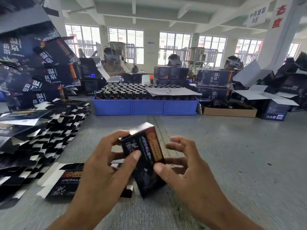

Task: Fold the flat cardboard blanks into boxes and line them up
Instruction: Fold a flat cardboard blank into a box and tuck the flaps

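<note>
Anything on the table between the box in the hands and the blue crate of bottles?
Head view: nothing. Only bare grey table lies between the box and the blue crate.

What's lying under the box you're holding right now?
A flat blank lies on the table beneath the box, printed side up, white flaps showing at its left. The left hand and the box cover its right part, so that end cannot be seen.

A long blue plastic crate (144, 107) packed with dark capped bottles (123, 92) sits across the grey table (232, 155). A shallow brown cardboard tray (229, 111) lies beside it; 3 headset-wearing people (173, 61) sit behind.
</note>
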Demonstrator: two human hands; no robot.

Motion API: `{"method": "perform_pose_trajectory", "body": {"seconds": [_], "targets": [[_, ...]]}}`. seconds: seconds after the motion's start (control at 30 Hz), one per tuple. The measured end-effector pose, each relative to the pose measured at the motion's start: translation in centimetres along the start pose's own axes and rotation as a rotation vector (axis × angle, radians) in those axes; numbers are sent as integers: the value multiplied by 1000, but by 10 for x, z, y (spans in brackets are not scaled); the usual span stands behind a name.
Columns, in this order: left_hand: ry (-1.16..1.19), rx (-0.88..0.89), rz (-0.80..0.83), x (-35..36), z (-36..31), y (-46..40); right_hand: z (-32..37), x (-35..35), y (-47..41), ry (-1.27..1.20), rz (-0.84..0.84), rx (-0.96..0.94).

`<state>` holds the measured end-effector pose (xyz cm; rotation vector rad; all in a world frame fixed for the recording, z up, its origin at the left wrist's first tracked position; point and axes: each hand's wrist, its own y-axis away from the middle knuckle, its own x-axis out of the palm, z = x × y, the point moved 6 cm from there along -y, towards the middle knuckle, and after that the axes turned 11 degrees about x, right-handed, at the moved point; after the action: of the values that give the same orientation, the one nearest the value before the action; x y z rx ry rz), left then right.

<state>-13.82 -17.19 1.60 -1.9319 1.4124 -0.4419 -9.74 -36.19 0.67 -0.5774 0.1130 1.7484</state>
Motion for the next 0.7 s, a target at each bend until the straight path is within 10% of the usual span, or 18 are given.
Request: {"method": "perform_pose_trajectory", "body": {"seconds": [0.23,0.7], "targets": [[89,-169,-99,-9,18,-5,5,25,11,522,58,-113],[-915,-315,908,-48,72,-1,-89,-117,-66,674,-393,506]]}}
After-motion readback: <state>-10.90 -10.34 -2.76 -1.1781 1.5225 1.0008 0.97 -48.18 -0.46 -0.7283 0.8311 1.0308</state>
